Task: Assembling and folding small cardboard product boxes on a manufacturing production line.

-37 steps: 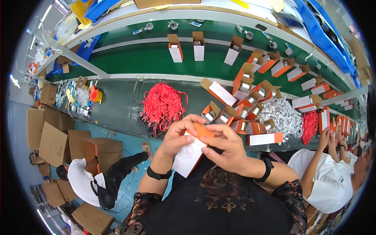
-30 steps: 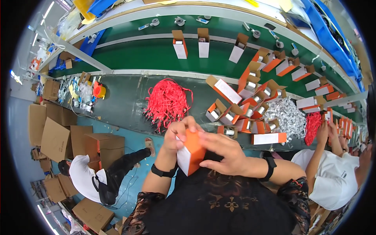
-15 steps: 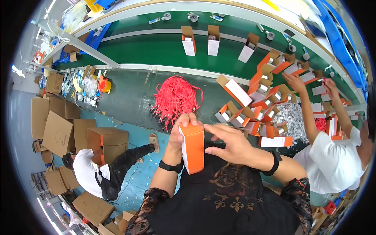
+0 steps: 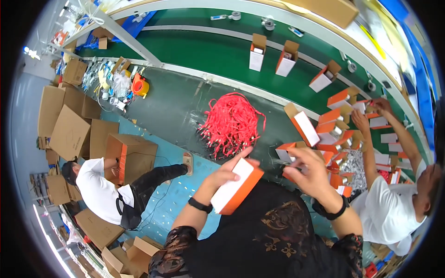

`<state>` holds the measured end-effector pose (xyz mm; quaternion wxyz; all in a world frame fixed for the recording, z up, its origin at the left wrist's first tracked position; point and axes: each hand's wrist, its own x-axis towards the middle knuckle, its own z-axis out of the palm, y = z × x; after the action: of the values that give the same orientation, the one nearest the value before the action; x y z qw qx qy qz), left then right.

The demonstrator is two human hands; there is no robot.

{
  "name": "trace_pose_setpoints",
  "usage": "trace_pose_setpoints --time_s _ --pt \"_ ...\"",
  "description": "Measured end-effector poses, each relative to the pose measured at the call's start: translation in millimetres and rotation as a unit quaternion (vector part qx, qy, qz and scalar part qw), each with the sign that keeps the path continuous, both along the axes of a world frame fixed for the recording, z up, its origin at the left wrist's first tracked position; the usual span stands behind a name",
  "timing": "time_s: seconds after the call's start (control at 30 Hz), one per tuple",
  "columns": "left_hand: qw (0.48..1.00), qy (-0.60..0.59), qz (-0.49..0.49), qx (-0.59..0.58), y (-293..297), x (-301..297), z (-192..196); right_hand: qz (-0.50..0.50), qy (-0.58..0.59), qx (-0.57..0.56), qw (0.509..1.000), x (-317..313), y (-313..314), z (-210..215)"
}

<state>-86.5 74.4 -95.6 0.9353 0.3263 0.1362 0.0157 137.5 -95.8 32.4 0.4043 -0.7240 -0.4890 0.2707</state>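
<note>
My left hand [image 4: 225,173] is closed on an orange and white carton [image 4: 237,189], which tilts in front of my chest with its white side turned up. To the right of it, my right hand [image 4: 309,172] hangs apart from the carton, fingers spread and somewhat bent, with nothing visible in it. Beyond my hands a heap of red straps [image 4: 234,121] lies on the dark table. Several open orange and white boxes [image 4: 331,132] crowd together at the right, and one white-sided open box [image 4: 304,127] stands at their left edge.
A green conveyor [image 4: 199,53] runs behind the table, carrying a few open boxes. At the right a co-worker [image 4: 389,199] reaches among the boxes, beside a silvery pile [image 4: 353,164]. Another person [image 4: 104,190] bends over a brown carton [image 4: 139,155] at the left. A metal frame [image 4: 130,41] crosses above.
My right hand has moved off the carton to the right. The left hand has tilted the carton, bringing its white side up. The view has shifted, so the table things appear farther right.
</note>
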Motion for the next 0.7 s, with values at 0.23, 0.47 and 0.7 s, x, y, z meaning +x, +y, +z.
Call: trace_pose_setpoints --time_s 0.23,0.47,0.7 --pt "0.857 0.246 0.202 0.406 164.1 -48.4 -71.8 -0.244 0.058 -0.053 0.967 -1.8 -69.5 -39.8" --pt "0.504 0.444 0.116 0.732 320.0 -38.7 -135.0 -0.353 0.034 -0.145 0.924 -21.4 -134.8 -48.2" --pt "0.430 0.322 0.221 0.814 262.3 48.4 -172.7 -0.463 0.039 -0.157 0.872 -43.6 -180.1 -58.1"
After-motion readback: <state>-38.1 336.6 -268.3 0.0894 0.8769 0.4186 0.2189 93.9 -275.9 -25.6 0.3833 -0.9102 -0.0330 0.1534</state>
